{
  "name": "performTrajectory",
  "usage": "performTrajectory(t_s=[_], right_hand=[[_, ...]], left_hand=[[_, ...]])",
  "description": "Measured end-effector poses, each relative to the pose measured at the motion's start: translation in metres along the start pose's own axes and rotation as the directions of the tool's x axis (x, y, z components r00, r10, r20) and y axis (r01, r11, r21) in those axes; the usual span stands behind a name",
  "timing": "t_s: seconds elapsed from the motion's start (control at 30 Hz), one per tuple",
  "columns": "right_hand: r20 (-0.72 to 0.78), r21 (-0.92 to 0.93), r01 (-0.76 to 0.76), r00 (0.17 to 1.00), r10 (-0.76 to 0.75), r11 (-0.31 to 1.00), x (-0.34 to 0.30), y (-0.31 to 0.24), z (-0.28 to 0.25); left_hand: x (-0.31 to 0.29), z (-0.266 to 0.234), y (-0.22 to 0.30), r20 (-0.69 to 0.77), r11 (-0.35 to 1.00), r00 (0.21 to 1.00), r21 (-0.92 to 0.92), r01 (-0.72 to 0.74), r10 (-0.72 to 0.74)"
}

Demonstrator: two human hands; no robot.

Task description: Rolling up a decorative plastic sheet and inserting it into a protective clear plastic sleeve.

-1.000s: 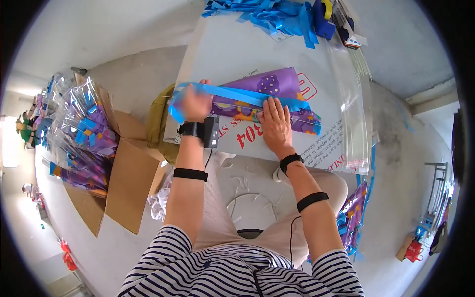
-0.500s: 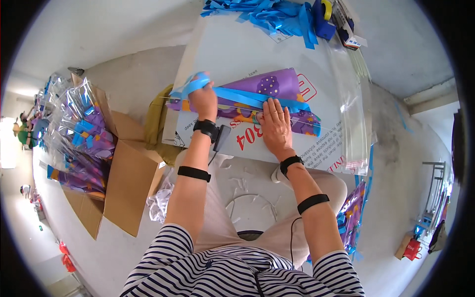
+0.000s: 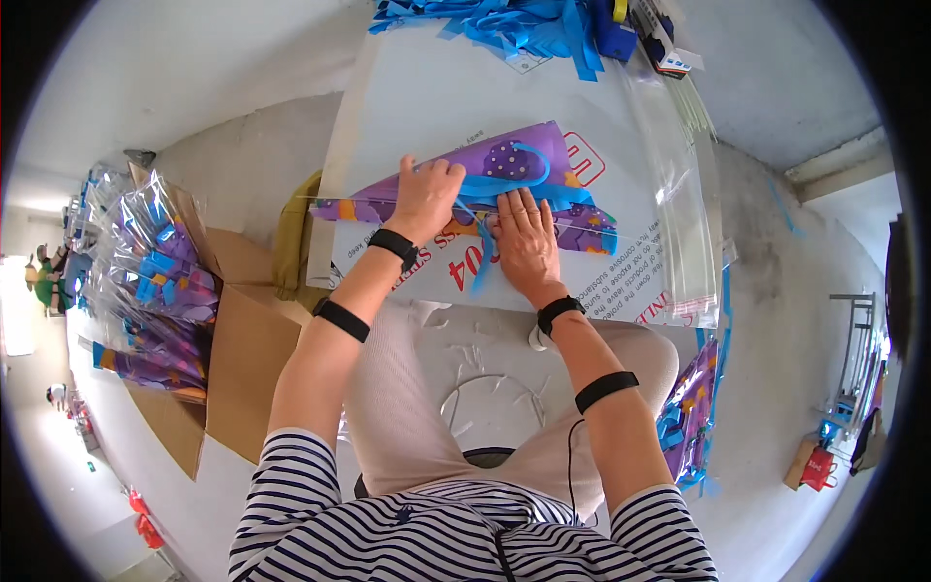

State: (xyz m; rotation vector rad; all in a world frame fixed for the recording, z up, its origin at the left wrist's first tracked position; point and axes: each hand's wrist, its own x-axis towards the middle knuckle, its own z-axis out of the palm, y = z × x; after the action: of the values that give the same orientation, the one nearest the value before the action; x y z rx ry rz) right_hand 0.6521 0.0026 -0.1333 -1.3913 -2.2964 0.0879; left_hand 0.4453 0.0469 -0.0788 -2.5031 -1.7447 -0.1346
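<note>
A folded purple patterned sheet (image 3: 465, 160) with orange, yellow and dark dotted shapes lies across the white board (image 3: 436, 87) in front of me. A blue ribbon (image 3: 572, 193) runs along it, with a loose loop curling up above my right hand. My left hand (image 3: 427, 202) is closed on the ribbon over the sheet's left half; its fingertips partly hide the grip. A ribbon end hangs between my two hands. My right hand (image 3: 527, 238) lies flat with fingers stretched, pressing ribbon and sheet down on the board.
Blue ribbons (image 3: 524, 27) lie heaped at the board's far edge, beside a blue tape dispenser (image 3: 615, 37). Clear plastic bags (image 3: 684, 194) lie along its right side. At left stands an open cardboard box (image 3: 254, 339) with bagged purple bundles (image 3: 165, 281); more bundles (image 3: 687, 412) sit by my right knee.
My left hand has moved right and slightly down, carrying the ribbon back over the sheet, so it now loops beside my right hand. The right hand stays pressed flat.
</note>
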Motion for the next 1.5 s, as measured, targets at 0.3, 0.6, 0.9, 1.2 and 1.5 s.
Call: performTrajectory(t_s=[0.3,0.6,0.9,1.2,1.5], right_hand=[[-0.005,0.000,-0.006,1.000,0.006,1.000,-0.001,0.002,-0.001],[-0.020,-0.001,0.004,1.000,-0.004,1.000,0.000,0.002,0.001],[-0.018,-0.008,0.004,1.000,-0.004,1.000,-0.001,0.001,0.001],[-0.010,-0.013,0.005,1.000,-0.005,1.000,0.001,0.000,0.001],[0.005,-0.030,0.016,1.000,-0.016,0.999,-0.001,0.002,0.002]], left_hand=[[-0.024,-0.051,0.007,0.027,0.978,0.996,-0.197,-0.073,0.080],[-0.047,-0.029,0.016,0.034,0.901,0.916,-0.195,-0.387,0.400],[-0.023,-0.021,0.009,-0.206,0.811,0.966,-0.585,0.007,-0.157],[0.001,0.016,0.031,-0.381,0.986,0.923,-0.119,-0.112,0.059],[-0.012,0.023,0.043,-0.425,0.973,0.904,-0.225,-0.057,-0.045]])
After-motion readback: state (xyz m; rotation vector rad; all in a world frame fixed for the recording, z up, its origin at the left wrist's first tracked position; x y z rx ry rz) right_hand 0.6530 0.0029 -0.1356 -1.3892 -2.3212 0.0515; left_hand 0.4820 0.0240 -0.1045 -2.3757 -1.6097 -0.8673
